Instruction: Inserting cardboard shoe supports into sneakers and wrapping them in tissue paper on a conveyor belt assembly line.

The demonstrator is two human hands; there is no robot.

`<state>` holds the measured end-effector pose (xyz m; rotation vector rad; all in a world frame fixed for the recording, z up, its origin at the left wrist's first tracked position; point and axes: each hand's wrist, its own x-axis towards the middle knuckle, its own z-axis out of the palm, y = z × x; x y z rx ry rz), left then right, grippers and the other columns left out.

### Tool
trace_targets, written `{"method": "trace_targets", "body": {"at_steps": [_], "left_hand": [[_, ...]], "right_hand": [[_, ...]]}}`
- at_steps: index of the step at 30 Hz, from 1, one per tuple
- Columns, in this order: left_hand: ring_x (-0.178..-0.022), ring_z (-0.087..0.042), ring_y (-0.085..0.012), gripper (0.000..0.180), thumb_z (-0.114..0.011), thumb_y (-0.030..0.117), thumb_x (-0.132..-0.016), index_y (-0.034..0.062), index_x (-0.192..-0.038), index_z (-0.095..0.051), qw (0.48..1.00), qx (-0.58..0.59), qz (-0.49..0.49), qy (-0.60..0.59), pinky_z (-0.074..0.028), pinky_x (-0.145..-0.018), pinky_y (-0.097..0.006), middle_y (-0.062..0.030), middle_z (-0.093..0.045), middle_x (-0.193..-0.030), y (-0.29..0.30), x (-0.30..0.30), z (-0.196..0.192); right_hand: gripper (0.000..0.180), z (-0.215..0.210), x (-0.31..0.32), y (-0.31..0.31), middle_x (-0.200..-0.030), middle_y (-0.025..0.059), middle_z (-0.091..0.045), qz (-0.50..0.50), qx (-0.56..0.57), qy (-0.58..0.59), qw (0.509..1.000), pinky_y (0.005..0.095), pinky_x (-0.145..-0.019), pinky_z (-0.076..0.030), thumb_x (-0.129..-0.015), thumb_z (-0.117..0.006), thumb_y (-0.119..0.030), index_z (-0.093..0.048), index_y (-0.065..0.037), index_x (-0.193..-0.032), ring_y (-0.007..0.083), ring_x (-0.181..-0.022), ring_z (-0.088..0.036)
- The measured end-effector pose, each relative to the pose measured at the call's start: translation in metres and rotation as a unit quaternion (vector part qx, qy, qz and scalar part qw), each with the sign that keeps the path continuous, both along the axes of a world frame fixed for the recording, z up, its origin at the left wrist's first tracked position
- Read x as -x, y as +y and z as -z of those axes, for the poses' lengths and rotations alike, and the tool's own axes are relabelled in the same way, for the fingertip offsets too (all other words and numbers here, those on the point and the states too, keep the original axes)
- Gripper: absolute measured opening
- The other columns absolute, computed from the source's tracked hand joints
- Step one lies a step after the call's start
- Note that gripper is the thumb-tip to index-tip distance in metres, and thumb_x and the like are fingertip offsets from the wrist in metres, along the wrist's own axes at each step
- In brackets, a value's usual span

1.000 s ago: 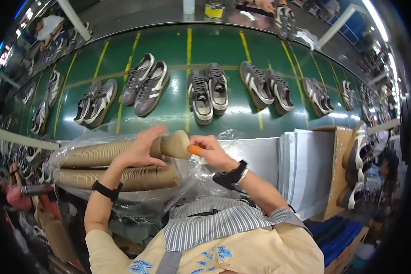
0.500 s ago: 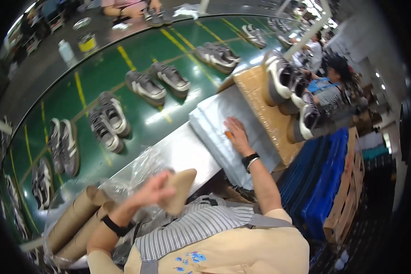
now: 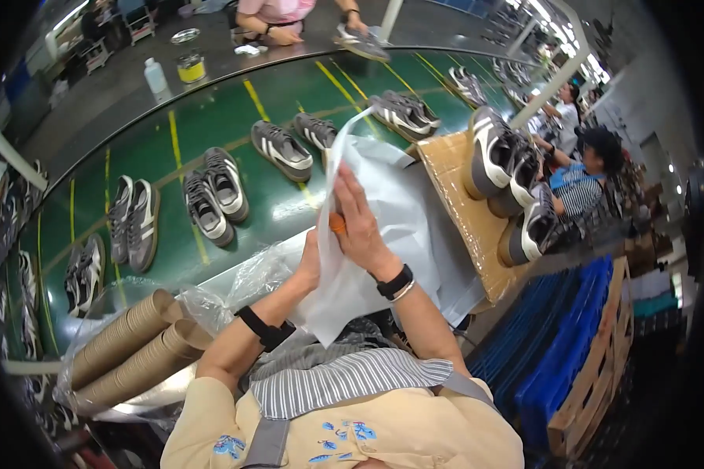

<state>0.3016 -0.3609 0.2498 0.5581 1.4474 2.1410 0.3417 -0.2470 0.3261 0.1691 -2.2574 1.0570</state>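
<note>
In front of my chest a thin whitish wrapping sheet [image 3: 340, 301] is lifted off a pile of such sheets [image 3: 450, 266], one edge standing up. My right hand [image 3: 361, 230] lies along its near face, fingers stretched and close together, pressing the sheet between them and the thumb side. An orange cover [image 3: 337, 224] sits on one of its digits. On the other side of the sheet's edge is my left hand [image 3: 310, 262]; only its thumb side shows. The sheet hides its fingers and whatever may be in them.
Pairs of grey shoes [image 3: 215, 195] stand along a green conveyor [image 3: 160, 227]. Nested tan moulded inserts [image 3: 121, 344] lie in clear plastic at left. Right are a cardboard box [image 3: 461, 227] with shoes [image 3: 489, 148] on it, and a pallet [image 3: 602, 352]. A co-worker's hand [image 3: 356, 23] holds a shoe across.
My right hand has risen from lying flat on the pile, bringing up a sheet. My left hand, which held a tan moulded insert, has moved right and behind the sheet; the insert is out of sight.
</note>
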Motion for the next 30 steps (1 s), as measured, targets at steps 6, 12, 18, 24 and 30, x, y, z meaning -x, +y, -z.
{"method": "trace_targets", "body": {"at_steps": [6, 12, 18, 24, 30], "left_hand": [[-0.084, -0.059, -0.0163, 0.047, -0.066, 0.009, -0.078, -0.0021, -0.121, -0.05, 0.982, 0.013, 0.085, 0.17, -0.05, -0.078, -0.033, -0.0061, -0.062, -0.092, -0.038, 0.012, -0.037], [-0.105, -0.057, -0.0203, 0.047, -0.071, 0.02, -0.077, -0.0017, -0.115, -0.056, 0.96, 0.094, 0.135, 0.224, -0.048, -0.087, -0.036, -0.0166, -0.062, -0.107, -0.07, 0.023, -0.064], [-0.122, -0.05, -0.0309, 0.081, -0.073, 0.049, -0.08, 0.0002, -0.137, -0.044, 0.755, 0.286, 0.424, 0.41, -0.038, -0.103, -0.04, -0.0203, -0.053, -0.133, -0.063, -0.026, -0.031], [-0.098, -0.059, -0.0093, 0.043, -0.056, 0.043, -0.095, 0.0194, -0.13, -0.048, 0.865, -0.377, -0.027, -0.331, -0.053, -0.081, -0.03, 0.0022, -0.059, -0.113, -0.032, 0.017, -0.039], [-0.115, -0.057, -0.0207, 0.058, -0.061, 0.041, -0.092, 0.0146, -0.139, -0.041, 0.944, -0.318, 0.02, -0.086, -0.058, -0.074, -0.038, -0.0046, -0.054, -0.129, -0.111, 0.036, -0.055]], "right_hand": [[0.074, -0.015, 0.02, 0.008, -0.151, 0.0263, -0.02, -0.069, -0.016, -0.02, 0.997, 0.0453, -0.109, -0.031, -0.087, -0.066, -0.034, -0.028, -0.006, -0.144, 0.0457, -0.137, -0.027], [0.07, -0.038, 0.045, -0.006, -0.115, 0.0225, -0.043, -0.094, -0.108, -0.074, 0.987, 0.0467, -0.089, -0.044, -0.068, -0.072, -0.006, -0.04, -0.01, -0.13, 0.0431, -0.106, -0.049], [0.08, -0.038, 0.083, -0.03, -0.128, 0.0167, -0.045, 0.018, -0.084, 0.071, 0.994, 0.0418, -0.104, -0.033, -0.069, -0.082, -0.027, -0.04, 0.0, -0.132, 0.0324, -0.122, -0.042], [0.076, -0.058, 0.055, -0.064, -0.134, 0.0141, -0.042, 0.066, 0.117, 0.116, 0.984, 0.0386, -0.101, -0.042, -0.076, -0.08, -0.007, -0.036, -0.006, -0.137, 0.027, -0.121, -0.045], [0.068, -0.064, 0.056, -0.102, -0.131, 0.0166, -0.047, 0.12, 0.148, 0.156, 0.969, 0.0394, -0.096, -0.047, -0.081, -0.078, -0.017, -0.039, -0.005, -0.136, 0.0288, -0.116, -0.051]]}}
